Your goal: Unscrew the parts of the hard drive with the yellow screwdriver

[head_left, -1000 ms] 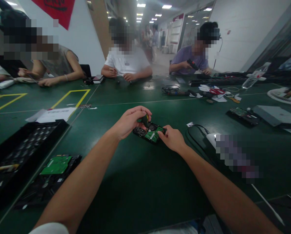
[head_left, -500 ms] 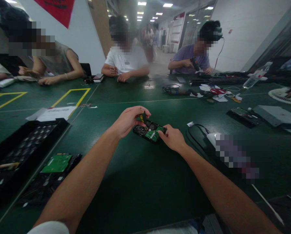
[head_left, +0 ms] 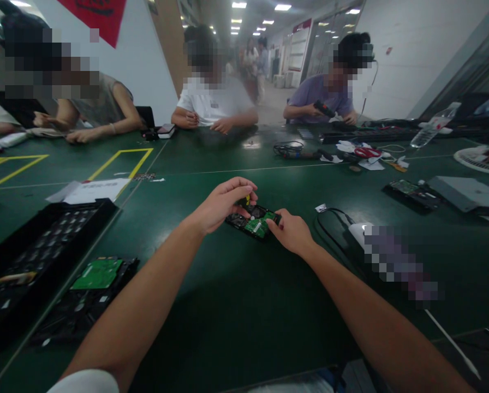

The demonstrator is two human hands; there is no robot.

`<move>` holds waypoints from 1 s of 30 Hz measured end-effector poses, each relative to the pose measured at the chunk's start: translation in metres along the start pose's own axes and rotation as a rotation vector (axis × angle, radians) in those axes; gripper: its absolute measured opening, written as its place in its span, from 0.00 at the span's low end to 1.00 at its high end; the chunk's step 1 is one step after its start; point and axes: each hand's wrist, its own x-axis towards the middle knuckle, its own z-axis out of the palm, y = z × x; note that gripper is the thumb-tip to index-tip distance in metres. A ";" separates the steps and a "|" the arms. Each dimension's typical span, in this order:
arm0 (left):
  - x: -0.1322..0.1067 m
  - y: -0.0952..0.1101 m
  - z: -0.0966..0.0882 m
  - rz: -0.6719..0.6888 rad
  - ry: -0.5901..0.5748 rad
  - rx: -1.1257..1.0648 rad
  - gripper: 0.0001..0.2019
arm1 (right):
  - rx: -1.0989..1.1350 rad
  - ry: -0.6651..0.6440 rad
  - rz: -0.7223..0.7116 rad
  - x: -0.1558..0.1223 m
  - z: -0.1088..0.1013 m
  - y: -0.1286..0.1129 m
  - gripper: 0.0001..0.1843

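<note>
A hard drive (head_left: 256, 227) with a green circuit board on its upper face lies on the dark green table in front of me. My left hand (head_left: 225, 204) is closed over the drive's far left part, its fingers around a screwdriver (head_left: 248, 200) with a black and yellow handle. Most of that tool is hidden by the fingers, and its tip does not show. At the drive's right end, my right hand (head_left: 290, 231) grips the edge between thumb and fingers. The drive appears to lie flat.
To my left are a black tray (head_left: 43, 240) of small parts and more drives (head_left: 97, 273) with a green board. A white power strip (head_left: 357, 234) with a black cable is to the right. Beyond it lie another drive (head_left: 412, 192) and a grey box (head_left: 469, 194). Several people sit opposite.
My left hand has turned slightly and shifted a little right, so less of the screwdriver handle shows. My right hand stays on the drive's end. Across the table, a person's handheld tool has tilted.
</note>
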 end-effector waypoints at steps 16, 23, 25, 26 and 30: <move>0.005 -0.002 -0.006 0.098 0.117 0.306 0.16 | -0.012 0.009 -0.002 0.000 0.000 -0.001 0.23; 0.005 -0.005 -0.004 0.053 0.082 0.163 0.16 | 0.004 -0.010 0.008 -0.001 -0.001 -0.002 0.23; 0.006 -0.008 -0.004 0.021 0.053 0.055 0.16 | 0.008 -0.017 0.008 -0.001 -0.002 -0.002 0.23; 0.007 -0.010 -0.004 0.000 0.039 0.020 0.17 | 0.010 -0.019 0.008 -0.001 -0.002 -0.002 0.23; 0.008 -0.012 -0.003 -0.043 0.019 -0.010 0.18 | 0.007 -0.005 -0.001 0.000 -0.001 -0.001 0.23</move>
